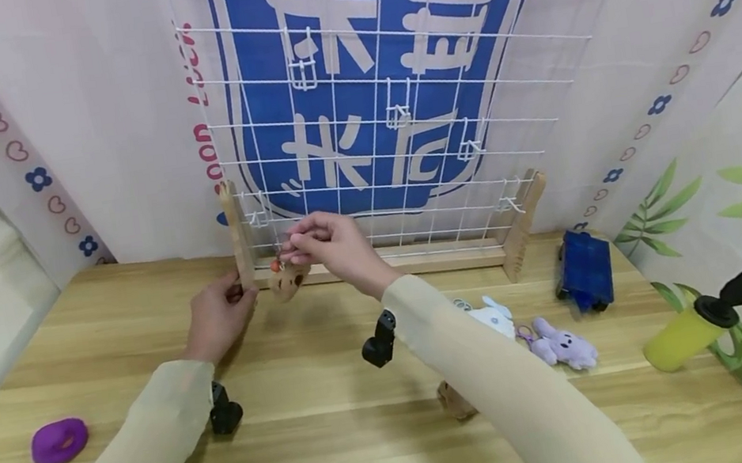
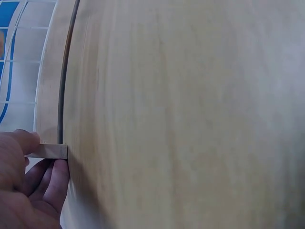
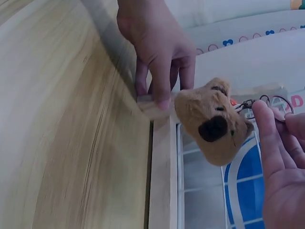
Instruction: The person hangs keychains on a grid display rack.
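Note:
My right hand pinches the metal ring of a brown plush animal keychain. The plush, with a dark nose and small ears, dangles in front of the lower left of a white wire grid. A wooden stand holds the grid upright on the table. At the stand's left end, my left hand grips its wooden foot between thumb and fingers. A white hook is on the grid just above the plush.
More hooks, including one high on the left, are on the grid. Right of my sleeve lie a lavender plush, a white-and-blue plush, a blue toy cart and a yellow pump. A brown plush is partly hidden. A purple ring-shaped object lies left.

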A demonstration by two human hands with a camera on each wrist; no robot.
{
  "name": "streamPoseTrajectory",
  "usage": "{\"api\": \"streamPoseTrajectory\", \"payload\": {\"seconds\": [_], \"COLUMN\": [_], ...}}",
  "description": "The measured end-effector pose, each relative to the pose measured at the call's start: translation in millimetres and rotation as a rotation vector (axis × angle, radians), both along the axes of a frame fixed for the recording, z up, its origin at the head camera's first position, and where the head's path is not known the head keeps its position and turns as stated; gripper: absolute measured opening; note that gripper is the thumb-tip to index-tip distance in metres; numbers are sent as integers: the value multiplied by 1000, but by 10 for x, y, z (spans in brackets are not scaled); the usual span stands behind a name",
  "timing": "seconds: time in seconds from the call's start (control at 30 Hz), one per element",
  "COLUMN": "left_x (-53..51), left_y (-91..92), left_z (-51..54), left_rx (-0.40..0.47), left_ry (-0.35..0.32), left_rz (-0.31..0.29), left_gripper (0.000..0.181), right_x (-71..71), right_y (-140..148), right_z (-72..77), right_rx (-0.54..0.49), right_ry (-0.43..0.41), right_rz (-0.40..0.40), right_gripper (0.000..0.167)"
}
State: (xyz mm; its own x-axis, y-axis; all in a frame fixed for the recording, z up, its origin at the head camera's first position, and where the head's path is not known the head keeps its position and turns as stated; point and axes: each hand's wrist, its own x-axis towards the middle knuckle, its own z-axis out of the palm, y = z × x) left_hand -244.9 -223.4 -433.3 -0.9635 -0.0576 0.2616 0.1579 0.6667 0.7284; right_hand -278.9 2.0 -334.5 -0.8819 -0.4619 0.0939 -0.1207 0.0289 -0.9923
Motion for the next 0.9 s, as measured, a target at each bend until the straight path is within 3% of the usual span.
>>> {"api": "streamPoseTrajectory", "payload": {"seconds": [0.2, 0.57, 0.9], "left_x": [-4, 5, -16], "left_y": [4, 8, -5], "left_z": [26, 30, -1], "left_rx": [-11, -5, -18], "left_ry": [-16, 24, 19], "left_rz": [-1, -9, -5], "left_gripper": [40, 36, 38], "right_x": [19, -29, -82], "right_y": [-106, -264, -408], "right_z": [75, 187, 190], "right_rx": [-21, -45, -33], "right_ry": [3, -33, -72], "right_rz": [2, -42, -79], "right_gripper": [25, 23, 21]}}
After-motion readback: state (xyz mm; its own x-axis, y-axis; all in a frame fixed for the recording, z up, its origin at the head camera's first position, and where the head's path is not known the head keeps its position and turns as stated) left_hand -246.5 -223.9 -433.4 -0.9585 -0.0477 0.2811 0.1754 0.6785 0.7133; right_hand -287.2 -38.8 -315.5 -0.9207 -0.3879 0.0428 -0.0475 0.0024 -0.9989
